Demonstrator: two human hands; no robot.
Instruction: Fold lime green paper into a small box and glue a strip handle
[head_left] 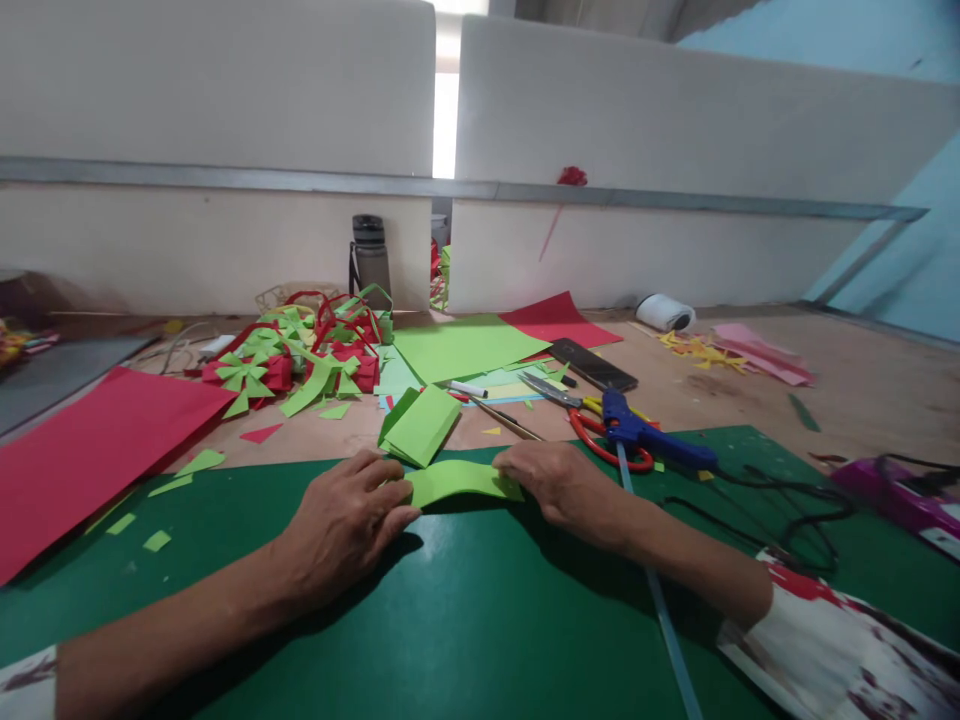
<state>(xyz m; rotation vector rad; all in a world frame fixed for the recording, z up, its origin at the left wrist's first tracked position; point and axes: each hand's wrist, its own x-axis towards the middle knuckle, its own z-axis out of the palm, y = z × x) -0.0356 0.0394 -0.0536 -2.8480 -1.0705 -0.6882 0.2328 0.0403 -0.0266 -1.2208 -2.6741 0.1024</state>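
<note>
A short strip of light green paper (459, 480) bows upward between my two hands, just above the green mat (480, 620). My left hand (349, 515) pinches its left end, fingers closed. At the other end, my right hand (559, 487) is closed on the strip's right edge. Right behind the strip lies a folded light green paper piece (421, 425) with a flap standing up on its left. Scissors with red handles (592, 430) and a blue glue gun (645, 432) with a long glue stick lie beyond my right hand.
Red and green paper boxes (300, 360) crowd the back left, near a dark bottle (370, 255). A large red sheet (105, 440) covers the left side, with green scraps beside it. A phone (592, 365), a green sheet (465, 345) and a purple object (896, 495) with cables lie around.
</note>
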